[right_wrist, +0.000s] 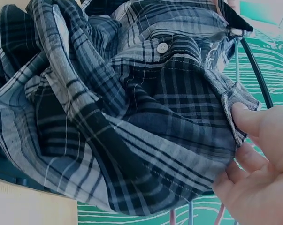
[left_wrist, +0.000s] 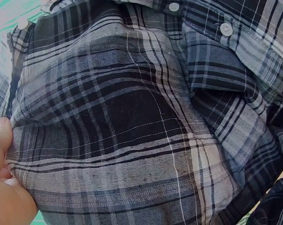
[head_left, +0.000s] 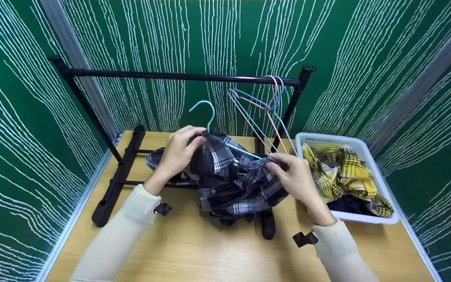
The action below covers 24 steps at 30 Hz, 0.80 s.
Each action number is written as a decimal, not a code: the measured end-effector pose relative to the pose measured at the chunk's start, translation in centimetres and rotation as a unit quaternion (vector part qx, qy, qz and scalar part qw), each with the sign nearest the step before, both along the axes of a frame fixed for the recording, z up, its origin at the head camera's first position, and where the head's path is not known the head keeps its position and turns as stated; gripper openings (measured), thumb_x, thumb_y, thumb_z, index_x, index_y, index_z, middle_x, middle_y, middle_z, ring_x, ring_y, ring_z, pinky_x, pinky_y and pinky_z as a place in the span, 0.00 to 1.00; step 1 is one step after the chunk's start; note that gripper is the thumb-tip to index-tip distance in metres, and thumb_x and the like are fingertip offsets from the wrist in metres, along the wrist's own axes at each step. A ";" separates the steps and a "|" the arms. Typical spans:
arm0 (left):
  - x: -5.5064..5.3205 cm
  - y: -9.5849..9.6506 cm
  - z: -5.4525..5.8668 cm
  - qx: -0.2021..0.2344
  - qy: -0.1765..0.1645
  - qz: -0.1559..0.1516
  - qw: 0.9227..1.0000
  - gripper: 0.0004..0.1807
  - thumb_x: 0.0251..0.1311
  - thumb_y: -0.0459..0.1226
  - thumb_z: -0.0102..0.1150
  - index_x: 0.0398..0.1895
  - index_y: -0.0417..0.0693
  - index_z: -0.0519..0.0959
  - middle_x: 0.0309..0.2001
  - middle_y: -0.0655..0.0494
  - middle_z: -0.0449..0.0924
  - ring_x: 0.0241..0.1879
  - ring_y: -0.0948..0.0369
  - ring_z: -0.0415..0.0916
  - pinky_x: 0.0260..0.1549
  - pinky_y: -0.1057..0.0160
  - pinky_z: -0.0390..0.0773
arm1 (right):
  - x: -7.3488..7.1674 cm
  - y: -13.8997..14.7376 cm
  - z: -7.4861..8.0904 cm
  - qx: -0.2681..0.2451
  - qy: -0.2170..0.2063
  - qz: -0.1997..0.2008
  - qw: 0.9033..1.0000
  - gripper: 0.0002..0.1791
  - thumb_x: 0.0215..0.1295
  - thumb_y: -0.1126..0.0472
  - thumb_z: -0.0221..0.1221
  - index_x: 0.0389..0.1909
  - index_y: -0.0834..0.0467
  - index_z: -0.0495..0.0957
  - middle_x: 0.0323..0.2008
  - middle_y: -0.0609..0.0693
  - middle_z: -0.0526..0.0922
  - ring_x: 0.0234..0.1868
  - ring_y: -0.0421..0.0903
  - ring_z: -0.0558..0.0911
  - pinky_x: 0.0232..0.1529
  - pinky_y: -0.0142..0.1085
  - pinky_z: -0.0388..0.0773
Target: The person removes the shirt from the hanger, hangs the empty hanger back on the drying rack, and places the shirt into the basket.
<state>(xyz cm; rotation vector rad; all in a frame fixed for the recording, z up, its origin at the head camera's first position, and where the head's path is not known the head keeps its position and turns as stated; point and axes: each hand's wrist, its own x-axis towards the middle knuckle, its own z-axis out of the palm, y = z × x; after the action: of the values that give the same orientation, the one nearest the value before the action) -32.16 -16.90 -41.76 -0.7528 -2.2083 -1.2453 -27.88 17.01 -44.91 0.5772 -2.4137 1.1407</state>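
Observation:
Between both hands hangs a dark plaid button-up shirt [head_left: 229,188], bunched and drooping over the rack's base. A light-blue hanger [head_left: 212,113] is inside it, its hook rising above the collar and one arm showing across the neck opening. My left hand [head_left: 180,150] pinches the shirt near the hanger's hook. With thumb and fingers, my right hand [head_left: 294,174] pinches the shirt's collar edge at the other side. In the left wrist view the plaid cloth [left_wrist: 132,108] fills most of the picture. A white button [right_wrist: 162,48] shows in the right wrist view.
A black clothes rack [head_left: 170,75] stands behind the shirt on the wooden table [head_left: 217,254]. A pink hanger [head_left: 272,125] and a blue hanger [head_left: 284,125] hang at its right end. On the right, a white basket [head_left: 366,147] holds yellow plaid clothing [head_left: 347,168] and a dark cloth.

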 end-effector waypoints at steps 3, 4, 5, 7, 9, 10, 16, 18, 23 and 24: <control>0.1 -0.1 0.1 0.002 -0.003 0.001 1.000 0.13 0.70 0.36 0.66 0.52 0.39 0.88 0.46 0.49 0.88 0.47 0.58 0.84 0.52 0.59 0.81 | 0.0 0.4 0.0 -0.010 -0.006 -0.003 1.000 0.11 0.69 0.65 0.70 0.50 0.59 0.90 0.46 0.50 0.92 0.43 0.42 0.87 0.46 0.24 0.77; 0.1 -0.2 0.1 0.003 -0.005 0.002 1.000 0.13 0.70 0.36 0.66 0.52 0.39 0.88 0.46 0.50 0.88 0.47 0.59 0.84 0.52 0.59 0.80 | 0.0 0.5 -0.1 -0.013 -0.007 -0.005 1.000 0.11 0.69 0.65 0.70 0.50 0.59 0.90 0.45 0.50 0.92 0.42 0.41 0.86 0.44 0.23 0.77; 0.1 -0.2 0.2 0.003 -0.007 0.002 1.000 0.13 0.70 0.37 0.66 0.53 0.39 0.88 0.46 0.50 0.88 0.47 0.59 0.83 0.52 0.59 0.80 | 0.0 0.6 -0.1 -0.017 -0.007 -0.008 1.000 0.10 0.69 0.65 0.70 0.50 0.60 0.90 0.44 0.50 0.92 0.41 0.41 0.86 0.43 0.22 0.76; 0.1 -0.3 0.3 0.004 -0.010 0.003 1.000 0.14 0.70 0.37 0.66 0.53 0.40 0.88 0.46 0.50 0.88 0.47 0.59 0.83 0.52 0.60 0.80 | 0.0 0.8 -0.2 -0.025 -0.005 -0.011 1.000 0.10 0.69 0.66 0.70 0.49 0.61 0.90 0.43 0.51 0.92 0.40 0.39 0.86 0.42 0.20 0.76; 0.1 -0.4 0.3 0.007 -0.012 0.003 1.000 0.14 0.70 0.37 0.66 0.53 0.40 0.88 0.47 0.50 0.88 0.48 0.60 0.83 0.52 0.60 0.80 | 0.0 1.0 -0.3 -0.032 -0.005 -0.013 0.999 0.10 0.68 0.66 0.70 0.48 0.62 0.90 0.43 0.52 0.92 0.40 0.37 0.86 0.42 0.20 0.77; 0.1 -0.4 0.4 0.008 -0.012 0.003 1.000 0.14 0.70 0.37 0.66 0.53 0.40 0.88 0.47 0.51 0.88 0.48 0.60 0.83 0.52 0.60 0.80 | 0.0 1.1 -0.4 -0.035 -0.005 -0.014 0.999 0.10 0.68 0.66 0.70 0.48 0.62 0.90 0.43 0.52 0.92 0.39 0.38 0.86 0.42 0.20 0.77; 0.2 -0.5 0.4 0.014 -0.009 0.005 1.000 0.12 0.70 0.36 0.66 0.52 0.41 0.88 0.48 0.52 0.88 0.49 0.59 0.83 0.52 0.60 0.80 | 0.0 1.4 -0.8 -0.061 -0.009 -0.013 0.998 0.09 0.68 0.68 0.69 0.48 0.63 0.90 0.41 0.53 0.92 0.36 0.36 0.86 0.39 0.21 0.78; 0.2 -0.5 0.4 0.013 -0.008 0.008 1.000 0.12 0.70 0.36 0.66 0.53 0.41 0.88 0.48 0.51 0.88 0.49 0.59 0.83 0.52 0.59 0.80 | 0.0 1.5 -1.0 -0.067 -0.016 -0.018 0.997 0.08 0.68 0.67 0.70 0.47 0.62 0.91 0.39 0.52 0.92 0.36 0.34 0.85 0.38 0.21 0.78; 0.3 -0.4 0.6 0.003 -0.004 0.010 1.000 0.13 0.69 0.37 0.67 0.53 0.41 0.88 0.47 0.51 0.88 0.50 0.59 0.84 0.54 0.58 0.80 | 0.3 1.9 -1.1 -0.055 -0.052 -0.028 0.997 0.08 0.70 0.65 0.70 0.47 0.60 0.90 0.37 0.51 0.91 0.33 0.35 0.83 0.36 0.22 0.76; 0.4 -0.4 0.6 0.002 -0.003 0.009 1.000 0.14 0.69 0.37 0.68 0.53 0.41 0.88 0.47 0.51 0.88 0.49 0.59 0.84 0.54 0.58 0.80 | 0.3 2.0 -1.0 -0.049 -0.062 -0.027 0.997 0.09 0.70 0.65 0.69 0.48 0.60 0.90 0.38 0.51 0.91 0.34 0.35 0.83 0.37 0.22 0.76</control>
<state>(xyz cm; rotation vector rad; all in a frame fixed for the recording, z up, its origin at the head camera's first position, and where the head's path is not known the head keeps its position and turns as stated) -31.76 -17.29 -41.14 -0.7274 -2.2128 -1.2439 -27.54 18.97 -45.87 0.4192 -2.4449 1.2985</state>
